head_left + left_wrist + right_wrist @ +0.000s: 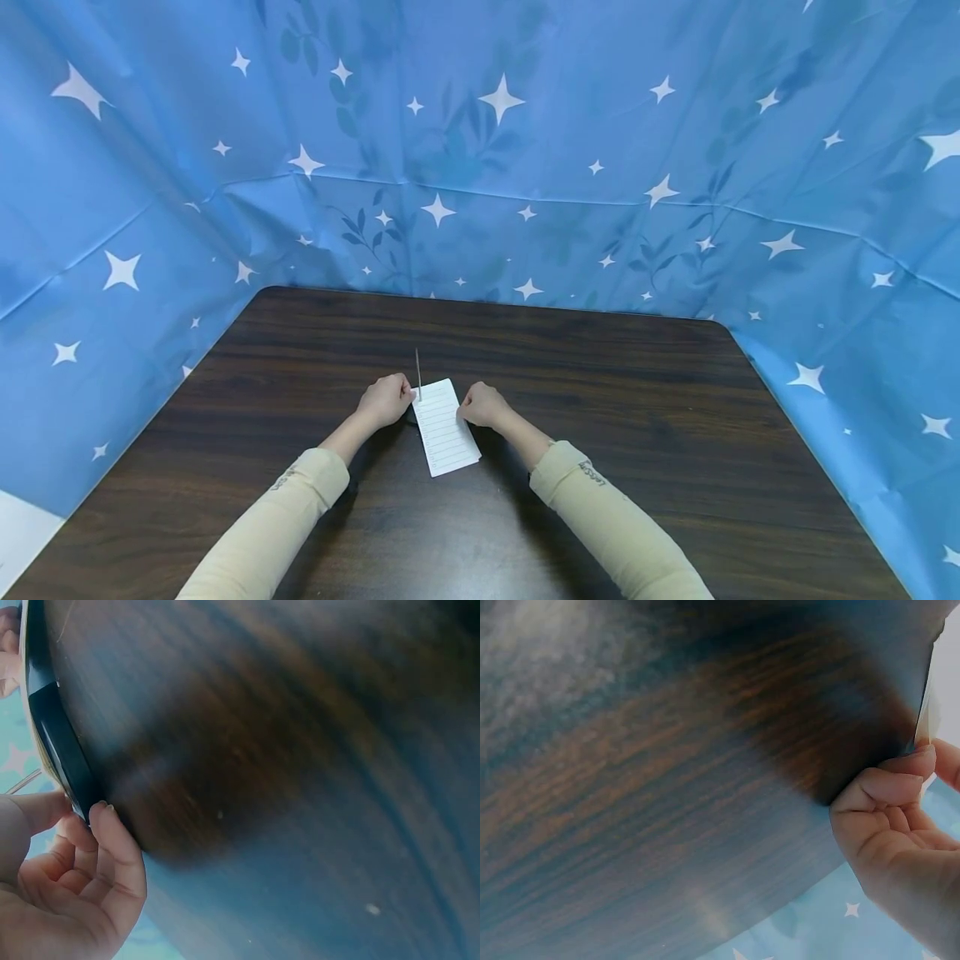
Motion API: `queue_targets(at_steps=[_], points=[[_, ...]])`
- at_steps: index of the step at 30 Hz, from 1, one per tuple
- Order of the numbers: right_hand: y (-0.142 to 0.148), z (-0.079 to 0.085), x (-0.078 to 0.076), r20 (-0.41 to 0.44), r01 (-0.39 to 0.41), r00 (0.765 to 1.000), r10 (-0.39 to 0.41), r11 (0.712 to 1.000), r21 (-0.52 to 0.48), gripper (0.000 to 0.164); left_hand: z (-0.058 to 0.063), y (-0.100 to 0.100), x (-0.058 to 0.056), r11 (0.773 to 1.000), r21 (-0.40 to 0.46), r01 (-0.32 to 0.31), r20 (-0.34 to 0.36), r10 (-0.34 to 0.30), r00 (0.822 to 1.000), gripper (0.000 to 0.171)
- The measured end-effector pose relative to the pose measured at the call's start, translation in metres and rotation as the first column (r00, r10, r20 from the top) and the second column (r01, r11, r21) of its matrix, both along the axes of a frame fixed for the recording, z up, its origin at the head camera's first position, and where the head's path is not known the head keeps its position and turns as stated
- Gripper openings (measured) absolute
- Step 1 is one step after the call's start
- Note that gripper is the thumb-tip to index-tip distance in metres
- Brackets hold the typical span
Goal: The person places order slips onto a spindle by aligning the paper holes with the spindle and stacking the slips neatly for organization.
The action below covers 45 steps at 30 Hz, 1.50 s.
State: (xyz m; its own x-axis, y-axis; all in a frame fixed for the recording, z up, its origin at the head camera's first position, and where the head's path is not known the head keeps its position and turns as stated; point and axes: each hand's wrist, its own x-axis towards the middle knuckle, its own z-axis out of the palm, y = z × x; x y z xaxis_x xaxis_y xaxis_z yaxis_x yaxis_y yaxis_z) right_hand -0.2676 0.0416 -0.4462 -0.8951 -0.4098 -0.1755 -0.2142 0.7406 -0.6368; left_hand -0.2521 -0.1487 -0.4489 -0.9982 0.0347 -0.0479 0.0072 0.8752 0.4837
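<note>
A small stack of white lined note sheets (446, 429) is held up near the middle of the table, slightly turned. My left hand (387, 400) pinches its upper left edge between thumb and fingers. On the right edge, the thumb and curled fingers of my right hand (483, 406) pinch the sheets. Behind the paper, a flat black piece (64, 742) shows in the left wrist view, and the left fingertips touch its end; its kind cannot be told. A thin rod (418, 371) rises at the sheets' top left corner. The right wrist view shows the sheets (928, 697) edge-on.
Dark wood-grain table (637, 467) surface extends around both hands. A blue curtain (570, 150) with white stars hangs behind and along the sides. Something white (22, 537) shows at the lower left, beyond the table edge.
</note>
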Motion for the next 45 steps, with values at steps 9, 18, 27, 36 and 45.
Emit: queue_targets(at_steps=[9, 18, 27, 36, 45], points=[[-0.003, 0.002, 0.001, 0.009, -0.019, 1.000, 0.018, 0.997, 0.072, 0.051, -0.003, 0.001, 0.001, 1.000, -0.026, 0.017, 0.005, -0.017, 1.000, 0.018], [-0.008, 0.001, -0.001, -0.045, 0.009, 0.999, -0.005, 0.994, 0.107, 0.049, -0.004, -0.002, -0.003, 1.000, -0.022, 0.014, -0.005, -0.015, 1.000, 0.017], [-0.003, 0.001, -0.002, 0.002, 0.046, 0.999, -0.046, 0.997, 0.066, 0.046, -0.003, -0.002, -0.007, 0.999, 0.042, 0.021, 0.039, -0.022, 0.999, 0.012], [0.005, -0.001, -0.004, 0.091, 0.151, 0.986, -0.140, 0.979, -0.137, 0.008, -0.001, -0.001, -0.010, 0.995, 0.085, -0.054, 0.091, 0.046, 0.995, 0.027], [0.017, 0.004, -0.003, 0.031, 0.038, 0.999, -0.032, 0.972, -0.234, 0.006, 0.000, -0.008, -0.003, 0.989, 0.111, -0.098, 0.075, 0.090, 0.993, 0.028]])
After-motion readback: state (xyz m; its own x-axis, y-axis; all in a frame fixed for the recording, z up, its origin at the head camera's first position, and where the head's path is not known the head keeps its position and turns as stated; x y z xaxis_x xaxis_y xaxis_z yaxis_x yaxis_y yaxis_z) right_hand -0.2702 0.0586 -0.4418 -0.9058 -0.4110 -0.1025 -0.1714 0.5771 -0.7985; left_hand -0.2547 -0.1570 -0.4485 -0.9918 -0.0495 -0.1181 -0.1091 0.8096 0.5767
